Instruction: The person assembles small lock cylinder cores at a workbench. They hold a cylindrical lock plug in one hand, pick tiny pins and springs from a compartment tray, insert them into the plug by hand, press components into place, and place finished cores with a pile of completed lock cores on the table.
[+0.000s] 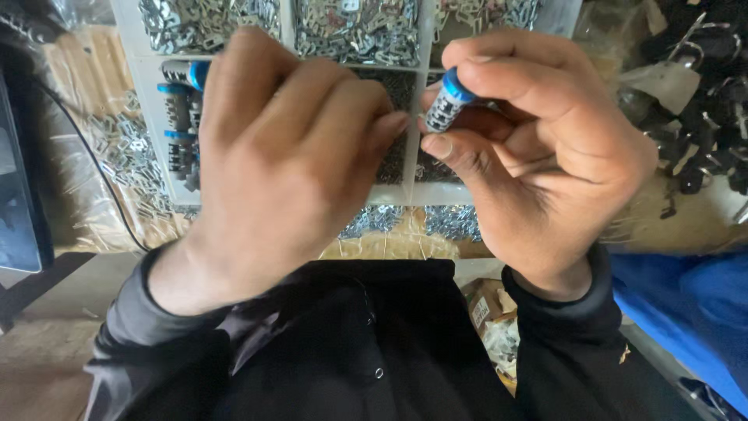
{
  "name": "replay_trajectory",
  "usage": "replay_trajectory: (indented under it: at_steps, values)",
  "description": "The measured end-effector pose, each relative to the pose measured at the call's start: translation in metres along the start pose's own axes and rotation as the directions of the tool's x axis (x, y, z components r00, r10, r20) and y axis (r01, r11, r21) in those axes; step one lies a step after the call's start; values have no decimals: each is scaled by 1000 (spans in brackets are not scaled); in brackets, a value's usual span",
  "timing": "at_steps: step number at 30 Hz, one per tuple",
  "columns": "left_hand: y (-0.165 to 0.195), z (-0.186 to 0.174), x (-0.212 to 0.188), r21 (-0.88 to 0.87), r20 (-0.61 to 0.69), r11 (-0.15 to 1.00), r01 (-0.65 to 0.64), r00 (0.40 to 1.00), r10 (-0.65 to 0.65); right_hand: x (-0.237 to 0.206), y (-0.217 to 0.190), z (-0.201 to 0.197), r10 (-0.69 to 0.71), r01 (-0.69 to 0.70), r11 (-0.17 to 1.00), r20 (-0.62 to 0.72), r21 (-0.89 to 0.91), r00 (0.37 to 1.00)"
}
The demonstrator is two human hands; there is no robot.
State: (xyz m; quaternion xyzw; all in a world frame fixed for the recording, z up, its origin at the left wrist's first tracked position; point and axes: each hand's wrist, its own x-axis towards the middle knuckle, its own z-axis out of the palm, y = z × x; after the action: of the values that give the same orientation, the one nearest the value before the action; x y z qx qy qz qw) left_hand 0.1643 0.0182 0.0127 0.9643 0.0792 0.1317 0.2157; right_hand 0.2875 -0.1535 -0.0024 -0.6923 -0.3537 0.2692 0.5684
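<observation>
My right hand [538, 148] pinches a small cylinder with a blue cap and a dark patterned body [446, 103] between thumb and forefinger, tilted. My left hand [280, 156] is curled into a loose fist close beside it, its fingertips almost touching the cylinder; whether it holds anything small I cannot tell. Both hands hover above a white compartment tray [421, 193]. Its left compartment holds several more blue-capped cylinders [181, 117]. Black sleeves cover both wrists.
The tray's upper compartments hold several small shiny metal parts [358, 31]. More metal bits in clear bags [128, 152] lie left of the tray. Dark metal parts [701, 93] pile up at the right, with blue cloth [686, 304] below.
</observation>
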Motion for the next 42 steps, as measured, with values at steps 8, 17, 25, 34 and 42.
replay_trajectory:
  at_steps: [8,17,25,34,42]
  values:
    - [-12,5,-30,-507,-157,862,7,982,-101,4,7,-3,-89,91,996,80,-19,993]
    - [-7,4,-13,-617,-168,786,-32,982,-91,5,6,0,-97,92,992,66,82,993]
    - [-1,-1,-4,103,-68,992,-71,995,79,1,-3,0,-5,3,998,23,58,1000]
    - [-6,0,-17,-464,-132,886,13,988,-84,4,2,-1,-49,42,993,69,107,996]
    - [-5,4,-22,-455,-145,890,21,985,-97,4,6,-1,-102,92,991,98,101,990]
